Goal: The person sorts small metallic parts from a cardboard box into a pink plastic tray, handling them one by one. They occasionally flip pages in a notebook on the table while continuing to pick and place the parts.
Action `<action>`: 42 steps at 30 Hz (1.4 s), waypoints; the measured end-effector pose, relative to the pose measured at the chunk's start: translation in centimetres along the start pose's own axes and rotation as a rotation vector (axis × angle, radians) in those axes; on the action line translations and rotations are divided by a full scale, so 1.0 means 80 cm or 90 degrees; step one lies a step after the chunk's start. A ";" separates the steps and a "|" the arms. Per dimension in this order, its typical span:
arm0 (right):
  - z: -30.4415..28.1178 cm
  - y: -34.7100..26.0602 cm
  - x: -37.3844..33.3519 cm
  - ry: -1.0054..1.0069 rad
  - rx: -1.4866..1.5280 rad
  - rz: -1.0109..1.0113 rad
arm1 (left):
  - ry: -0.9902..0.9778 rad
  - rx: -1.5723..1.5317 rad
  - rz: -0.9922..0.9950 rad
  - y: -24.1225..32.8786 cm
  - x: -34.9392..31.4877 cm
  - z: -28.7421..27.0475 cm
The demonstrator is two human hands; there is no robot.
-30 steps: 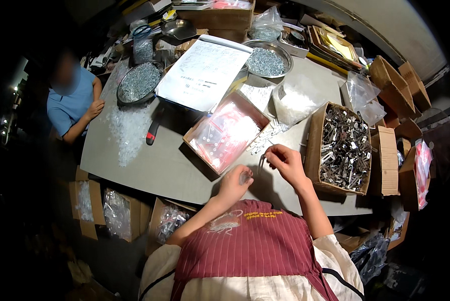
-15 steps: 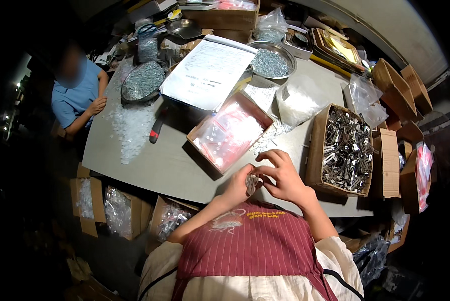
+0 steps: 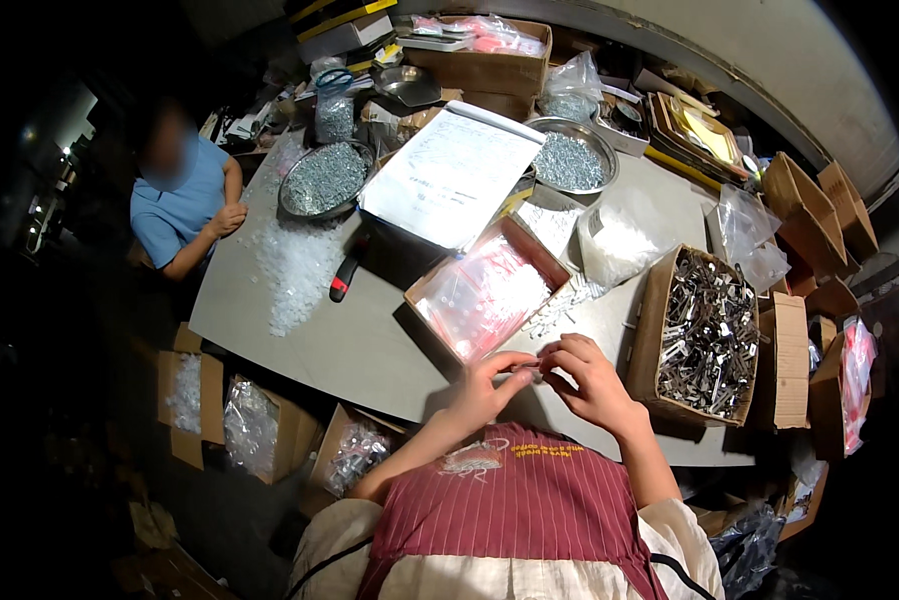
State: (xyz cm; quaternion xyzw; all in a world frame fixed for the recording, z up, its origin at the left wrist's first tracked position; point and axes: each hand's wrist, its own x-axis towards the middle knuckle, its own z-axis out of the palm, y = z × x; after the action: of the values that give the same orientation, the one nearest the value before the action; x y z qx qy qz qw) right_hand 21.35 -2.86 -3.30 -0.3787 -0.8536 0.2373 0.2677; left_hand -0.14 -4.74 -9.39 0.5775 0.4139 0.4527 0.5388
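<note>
Bag box full of plastic bags, clip box heaped with metal clips to the right. Left hand pinches a small piece near the bag box; can't tell if the right hand's curled fingers grip too. Bare grey table leftward, dark floor past its edge.

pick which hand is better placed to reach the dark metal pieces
Probably the right hand: the box of dark metal pieces stands just to its right, and the left hand is farther away.
</note>
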 end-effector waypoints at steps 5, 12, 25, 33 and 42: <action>0.004 -0.010 0.005 0.089 0.060 0.046 | 0.124 -0.042 0.018 0.018 0.004 -0.005; 0.015 -0.018 0.012 0.104 0.089 0.046 | 0.134 0.203 0.158 0.045 0.001 -0.010; 0.027 -0.031 0.062 0.019 0.002 -0.153 | 0.162 0.104 0.105 0.052 -0.012 -0.055; -0.002 0.012 0.140 0.099 -0.041 -0.146 | 0.369 -0.197 -0.012 -0.041 -0.001 -0.192; 0.036 0.070 0.249 0.041 -0.234 -0.177 | 0.342 -0.019 -0.142 -0.142 -0.030 -0.188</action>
State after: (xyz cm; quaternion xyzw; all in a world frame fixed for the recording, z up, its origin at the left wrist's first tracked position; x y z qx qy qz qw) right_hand 11.08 15.34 -3.29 -0.3073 -0.9175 0.0266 0.2512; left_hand -15.16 -2.47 -20.78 0.3798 0.5960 0.5336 0.4644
